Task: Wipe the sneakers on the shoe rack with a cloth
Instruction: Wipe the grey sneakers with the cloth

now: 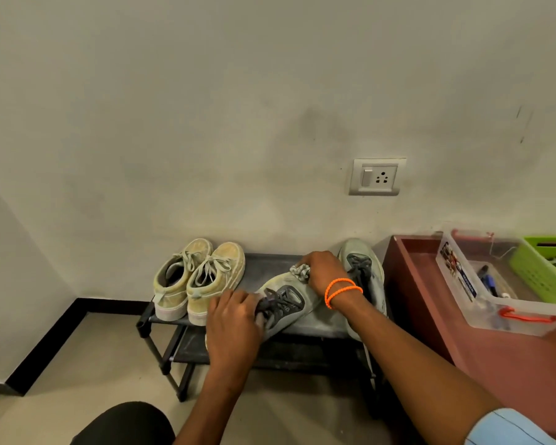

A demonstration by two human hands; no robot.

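Here, a pale grey-green sneaker (284,300) with dark laces lies tilted on the shoe rack (260,268); the left hand (233,326) grips its laced middle, the right hand (321,271) pinches a bunched cloth (300,272) against its toe.

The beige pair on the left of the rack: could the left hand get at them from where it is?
Probably yes. The left hand grips the grey sneaker right beside the beige pair, with nothing between; it would need to let go first.

Single head-worn view, looking forward and down, close above shoe rack (270,264)
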